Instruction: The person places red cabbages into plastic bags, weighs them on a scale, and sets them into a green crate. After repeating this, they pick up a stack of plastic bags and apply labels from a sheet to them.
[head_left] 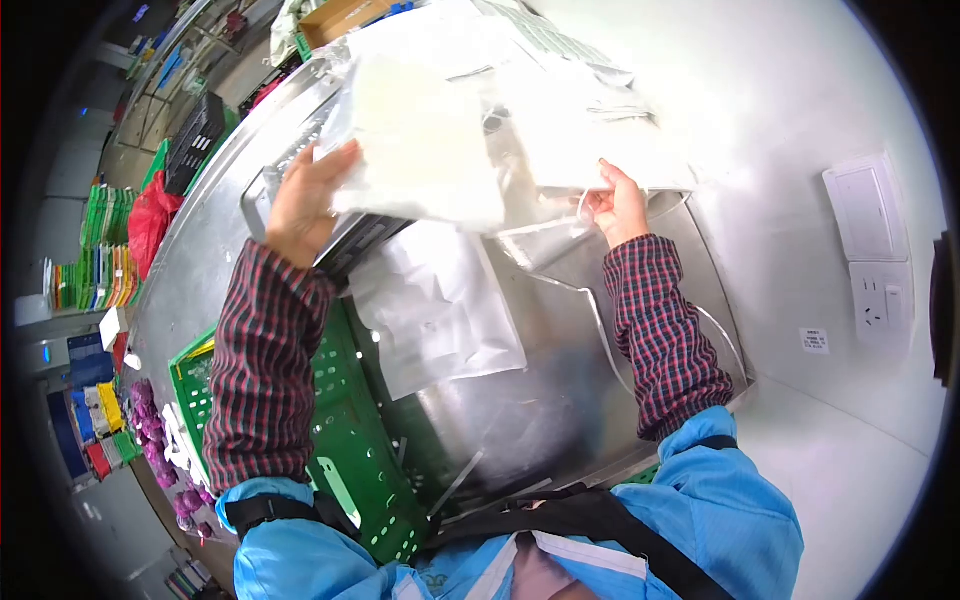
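The clear plastic bags (pixel 430 150) are held up over the far part of the steel surface (pixel 560 400), between the two hands. They are a loose sheaf of glossy, see-through pouches. Each has something flat and white inside, and they overlap so that their edges are hard to separate (how many there are cannot be told). The film is creased and catches the light, and a slack flap of it hangs down below the right hand (pixel 620 205).

The left hand (pixel 300 200) lies against the near left corner of the sheaf with its fingers (pixel 335 160) stretched flat over the film. The thumb is hidden, so whether it clamps the corner cannot be told. The right hand has its fingers closed on the lower edge of the bags, pinching it. Both sleeves are dark red check, under a blue vest.

Just below the left hand and partly covered by the sheaf is a grey metal box (pixel 365 240), which blocks the space under that corner. Near it another clear bag (pixel 440 310) with white contents lies flat on the surface, between the forearms. A green plastic crate (pixel 350 440) stands against the near edge of the surface, under the left forearm.

On the white wall to the right are a wall switch (pixel 868 208), a socket (pixel 880 300) below it and a small label (pixel 815 340). Well off to the left are a red bag (pixel 150 220), a black crate (pixel 195 140) and stacks of coloured packets (pixel 100 260).
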